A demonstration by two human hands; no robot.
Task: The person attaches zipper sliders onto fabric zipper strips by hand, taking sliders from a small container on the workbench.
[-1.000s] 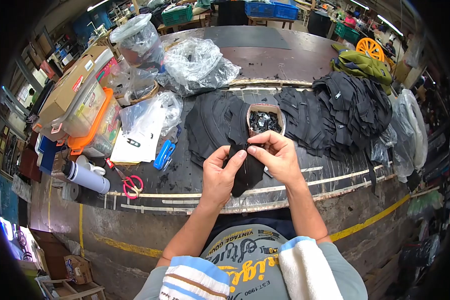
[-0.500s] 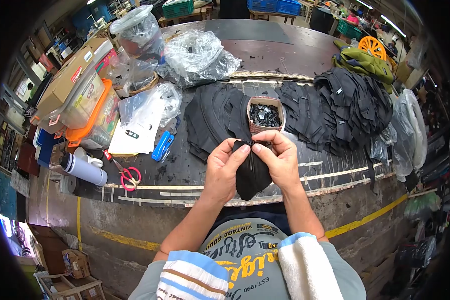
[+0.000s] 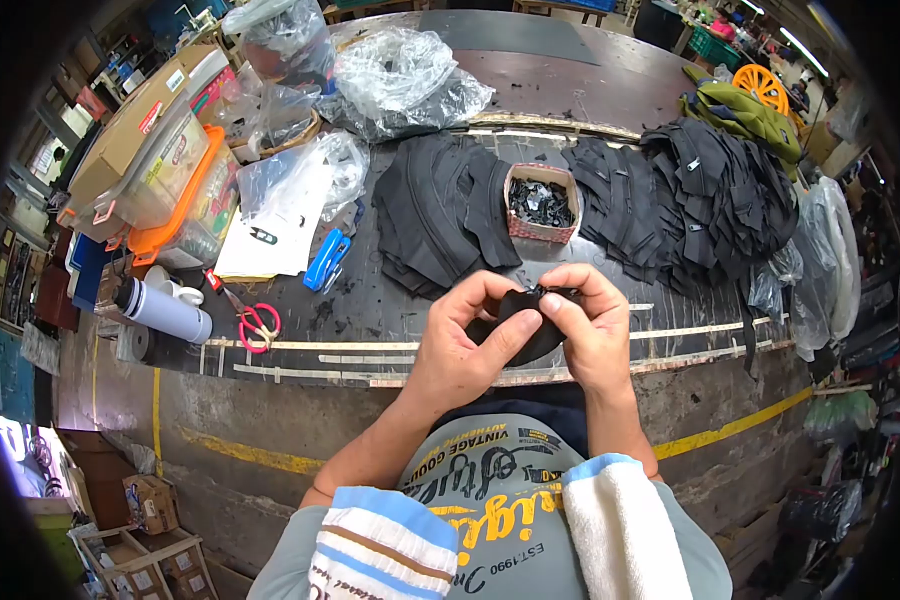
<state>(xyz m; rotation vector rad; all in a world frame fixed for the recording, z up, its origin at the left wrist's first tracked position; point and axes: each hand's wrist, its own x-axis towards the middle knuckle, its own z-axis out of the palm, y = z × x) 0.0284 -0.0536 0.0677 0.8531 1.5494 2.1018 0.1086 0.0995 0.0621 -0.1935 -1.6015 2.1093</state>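
Black fabric piece [image 3: 538,345] in both hands, above the counter's [image 3: 370,310] near edge. Left hand [image 3: 475,335] pinches it between thumb and curled fingers; right hand [image 3: 595,330] pinches its upper edge, thumb to fingers. Patterned box [image 3: 540,233] of small dark bits just beyond; stacked black pieces [image 3: 430,215] left, piled zippered pieces [image 3: 710,200] right. Grey shirt [image 3: 490,480] reads "VINTAGE" and "EST.1990". Earlier, piece hangs long below the fingertips; now bunched shorter, left fingers more curled around it.
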